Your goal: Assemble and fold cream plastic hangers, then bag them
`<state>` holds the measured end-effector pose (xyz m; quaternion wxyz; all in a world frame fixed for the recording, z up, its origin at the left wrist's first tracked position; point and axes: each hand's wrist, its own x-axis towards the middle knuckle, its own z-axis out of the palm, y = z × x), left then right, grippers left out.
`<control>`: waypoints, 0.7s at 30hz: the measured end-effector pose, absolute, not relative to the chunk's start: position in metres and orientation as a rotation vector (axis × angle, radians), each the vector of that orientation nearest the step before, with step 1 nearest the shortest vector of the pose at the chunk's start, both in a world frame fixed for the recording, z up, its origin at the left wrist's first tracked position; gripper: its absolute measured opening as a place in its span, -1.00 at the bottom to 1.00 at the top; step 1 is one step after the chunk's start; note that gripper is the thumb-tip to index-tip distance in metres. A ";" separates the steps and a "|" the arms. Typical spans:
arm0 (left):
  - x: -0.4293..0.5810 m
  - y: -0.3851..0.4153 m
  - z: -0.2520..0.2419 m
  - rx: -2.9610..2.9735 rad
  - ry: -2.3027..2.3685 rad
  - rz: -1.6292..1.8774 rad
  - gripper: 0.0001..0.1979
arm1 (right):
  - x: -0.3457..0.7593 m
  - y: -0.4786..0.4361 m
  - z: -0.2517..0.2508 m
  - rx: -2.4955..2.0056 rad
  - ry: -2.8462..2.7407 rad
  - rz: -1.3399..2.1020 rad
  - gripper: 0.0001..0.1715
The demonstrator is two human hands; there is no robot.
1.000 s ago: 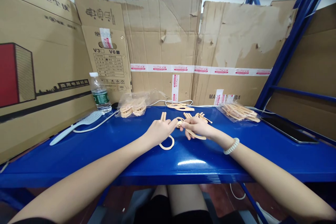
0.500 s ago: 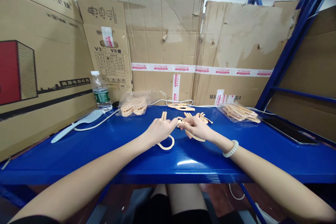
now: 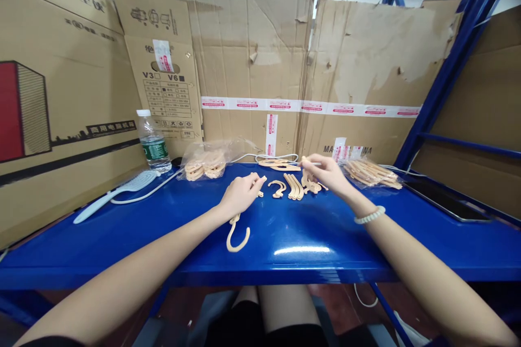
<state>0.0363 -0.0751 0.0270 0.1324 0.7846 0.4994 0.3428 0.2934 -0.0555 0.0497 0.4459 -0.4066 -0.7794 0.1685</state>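
Observation:
My left hand (image 3: 241, 193) is closed around a cream plastic hanger hook (image 3: 237, 248), whose curved end hangs below the palm. A cream tip also pokes out past its fingertips; the rest is hidden. My right hand (image 3: 328, 174) is at a small pile of cream parts (image 3: 312, 185), fingers curled together; whatever they pinch is too small to make out. Between the hands lie another hook (image 3: 277, 186) and several curved hanger arms (image 3: 293, 187) side by side. Farther back, more cream hanger pieces (image 3: 280, 166) rest by a white cable.
A clear bag of cream parts (image 3: 205, 164) lies back left, another bag of arms (image 3: 372, 173) back right. A water bottle (image 3: 155, 146), pale blue brush (image 3: 118, 195) and dark phone (image 3: 445, 200) lie on the blue table (image 3: 260, 255). Cardboard (image 3: 252, 49) walls the back.
My right hand has moved away from the left, up and right to the small parts, without the curved arm beneath it earlier. My left hand has shifted slightly left, its hook now hanging lower.

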 end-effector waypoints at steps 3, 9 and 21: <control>0.036 -0.069 0.027 2.025 1.417 0.995 -0.65 | 0.321 -0.042 0.056 -1.053 -1.915 0.274 -0.57; 0.034 -0.060 0.029 1.556 1.362 0.993 -0.65 | 0.332 -0.025 0.043 -1.133 -2.137 0.089 -0.73; 0.038 -0.065 0.040 1.129 1.196 1.228 -0.80 | 0.323 -0.031 0.040 -1.066 -2.229 -0.126 -0.54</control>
